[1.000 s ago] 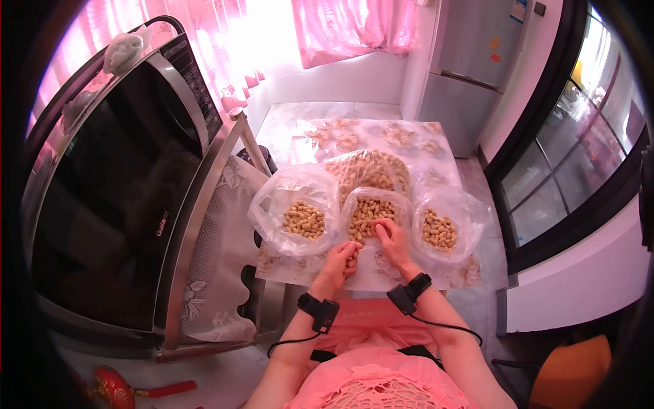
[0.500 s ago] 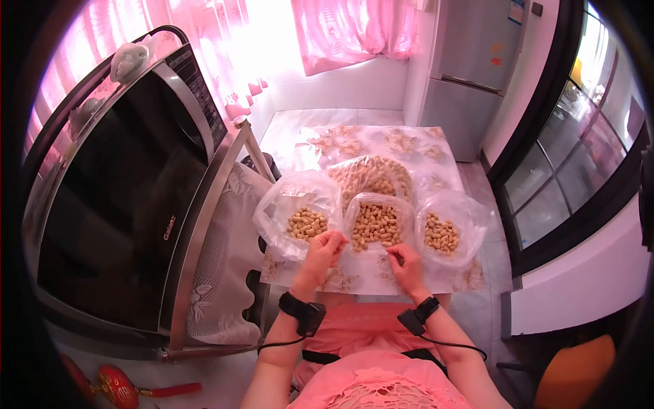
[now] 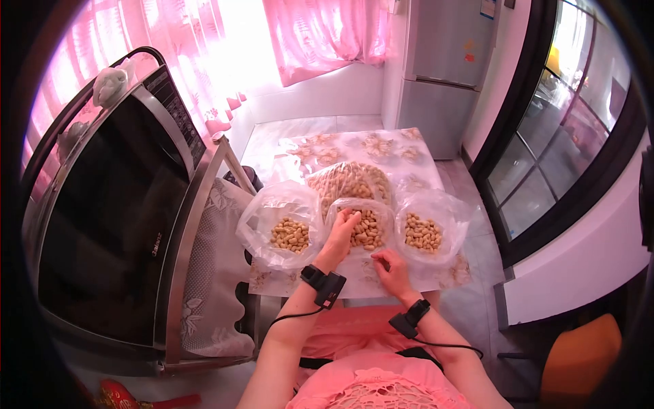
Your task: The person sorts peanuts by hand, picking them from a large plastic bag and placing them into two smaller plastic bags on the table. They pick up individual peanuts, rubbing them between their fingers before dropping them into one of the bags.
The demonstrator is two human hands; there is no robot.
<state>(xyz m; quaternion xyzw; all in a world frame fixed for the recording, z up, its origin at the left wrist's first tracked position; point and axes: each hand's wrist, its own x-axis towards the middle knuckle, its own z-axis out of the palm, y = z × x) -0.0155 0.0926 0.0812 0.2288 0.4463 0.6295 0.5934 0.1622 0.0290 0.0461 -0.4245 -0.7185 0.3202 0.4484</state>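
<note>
My left hand (image 3: 340, 235) reaches over the left side of the middle plastic-lined container of unshelled peanuts (image 3: 368, 235). Its fingers are bent together at the peanuts, and whatever they pinch is hidden. Just in front of that container, my right hand (image 3: 393, 274) hovers near the table edge with thumb and fingertips closed; anything between them is too small to make out. To the left lies an open clear plastic bag (image 3: 262, 211) with peanuts (image 3: 290, 235) inside. Another open bag (image 3: 451, 235) on the right also holds peanuts (image 3: 422, 233).
A large, full plastic bag of peanuts (image 3: 351, 180) lies behind the middle container. All stand on a flower-patterned tablecloth (image 3: 402, 153). A dark Galanz appliance (image 3: 112, 218) on a metal rack borders the left. A fridge (image 3: 439, 109) stands behind; an orange chair (image 3: 579, 358) is at lower right.
My left hand has moved forward and right, from between the left bag and the middle container to over the middle peanuts. My right hand stays near the front edge, fingers still curled. The view has shifted.
</note>
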